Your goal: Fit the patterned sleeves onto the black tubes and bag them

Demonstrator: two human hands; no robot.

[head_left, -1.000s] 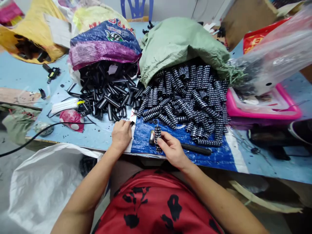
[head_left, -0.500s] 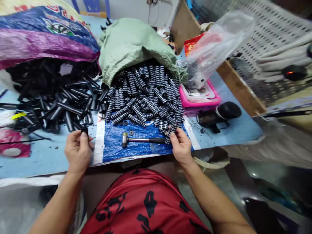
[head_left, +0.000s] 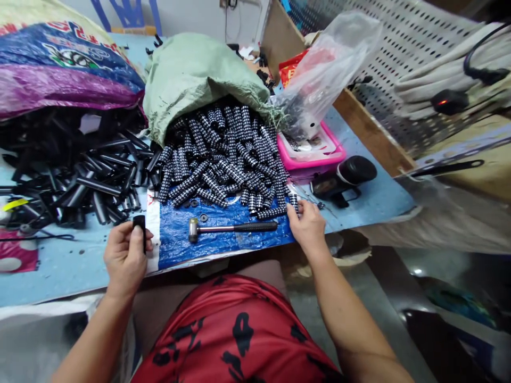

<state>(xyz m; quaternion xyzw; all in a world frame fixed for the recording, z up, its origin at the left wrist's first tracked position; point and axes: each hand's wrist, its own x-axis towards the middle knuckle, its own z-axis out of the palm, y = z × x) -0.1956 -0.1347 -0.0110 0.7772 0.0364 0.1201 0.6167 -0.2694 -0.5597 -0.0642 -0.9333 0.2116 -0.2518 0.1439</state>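
My left hand (head_left: 126, 254) is closed on a short black plastic piece (head_left: 139, 230), pinched upright between thumb and fingers near the table's front edge. At the right end of the blue mat (head_left: 223, 250), my right hand (head_left: 308, 223) has its fingers closed around a black-and-white ribbed roller (head_left: 293, 200), whose upper end shows above them. A heap of similar ribbed rollers (head_left: 231, 169) spills from a pale green woven sack (head_left: 203, 66). Between my hands lies a hammer (head_left: 233, 227), its head to the left and its black grip to the right.
Black tubes (head_left: 98, 186) lie in a pile at left under a colourful woven sack (head_left: 72, 64). A pink tray (head_left: 313, 159) with a clear plastic bag (head_left: 327, 69) stands at right, beside a black cylindrical object (head_left: 357, 171). A wooden board (head_left: 371, 133) edges that side.
The view has shifted, bringing the table things leftward. My right hand has moved right, off the hammer's grip end, with a ribbed roller in it. More of the black piece shows in my left hand.
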